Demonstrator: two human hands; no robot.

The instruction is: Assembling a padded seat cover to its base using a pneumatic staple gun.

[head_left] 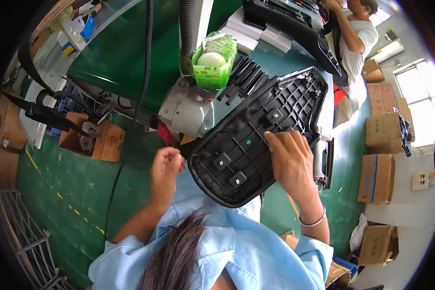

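A black motorcycle seat (246, 159) lies underside up in front of me, slanting from near left to far right. Its ribbed plastic base shows square mounts with bolts and a small green sticker, and dark covering wraps the rim. My right hand (292, 159) holds the seat at its right side, fingertips bent onto the ribs. Just off the seat's near left rim, my left hand (166, 171) is closed, with thumb and fingers pressed together. Whatever it may pinch is hidden. A grey metal machine head (183, 113) stands right beyond the seat's left side.
A green plastic-wrapped container (215, 63) with a pale round object sits behind the machine. Black strips (244, 79) lie beside it. A black cable (142, 92) hangs at left. Open carton (106, 140) stands on the left. A co-worker (357, 38) works at the far right.
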